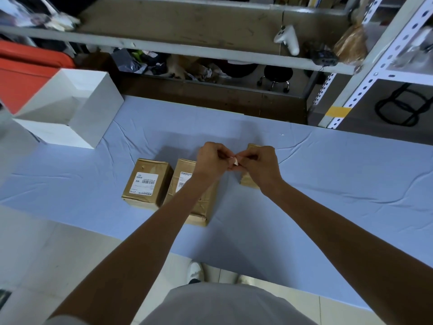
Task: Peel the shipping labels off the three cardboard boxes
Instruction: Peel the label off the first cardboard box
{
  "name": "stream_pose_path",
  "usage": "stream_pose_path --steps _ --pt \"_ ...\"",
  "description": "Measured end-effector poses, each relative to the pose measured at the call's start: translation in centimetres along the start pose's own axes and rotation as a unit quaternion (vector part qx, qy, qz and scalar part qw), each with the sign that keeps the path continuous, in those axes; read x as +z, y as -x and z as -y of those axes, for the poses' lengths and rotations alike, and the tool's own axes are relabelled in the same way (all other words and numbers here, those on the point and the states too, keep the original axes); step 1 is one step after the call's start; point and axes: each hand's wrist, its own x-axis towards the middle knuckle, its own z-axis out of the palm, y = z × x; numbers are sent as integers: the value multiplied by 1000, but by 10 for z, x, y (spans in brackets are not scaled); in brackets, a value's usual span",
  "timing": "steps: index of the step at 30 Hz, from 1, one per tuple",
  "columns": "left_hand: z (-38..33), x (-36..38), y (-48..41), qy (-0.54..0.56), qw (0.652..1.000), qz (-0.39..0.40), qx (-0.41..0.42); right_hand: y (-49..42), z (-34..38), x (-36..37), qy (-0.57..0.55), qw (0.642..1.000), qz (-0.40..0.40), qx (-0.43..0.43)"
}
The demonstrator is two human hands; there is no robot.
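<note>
Three brown cardboard boxes stand in a row on the blue table cloth. The left box [146, 184] carries a white shipping label [144, 182] on top. The middle box [201, 202] also has a label [184, 180], half hidden by my left forearm. The right box [247, 181] is mostly hidden behind my right hand. Above the boxes my left hand [212, 158] and my right hand [260, 164] meet, both pinching a small crumpled white label piece [235, 160] between their fingertips.
An open white box [93, 113] stands at the table's back left, beside a red bin [21, 76]. Metal shelving [379, 57] with clutter and a white controller [288, 38] runs behind the table. The blue cloth [339, 184] extends right.
</note>
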Motion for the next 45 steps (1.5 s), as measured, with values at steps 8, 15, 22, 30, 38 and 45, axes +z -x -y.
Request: stream_pose_path --steps 8,15,22,30,38,45 --pt "2 -5 1 -42 998 -35 19 2 -1 14 -65 997 23 28" --pt "11 -18 13 53 995 -21 -88 5 0 17 -34 998 49 4" --pt "23 -49 22 222 960 -54 -163 -6 13 57 79 993 73 -52" --pt "53 -140 -7 242 958 -68 -140 -20 60 144 82 994 0 -72" --pt "108 -282 -51 134 976 -131 -107 -42 123 292 71 990 28 -120" --pt "151 -399 -60 -95 989 -105 -39 -51 161 397 271 944 106 -158"
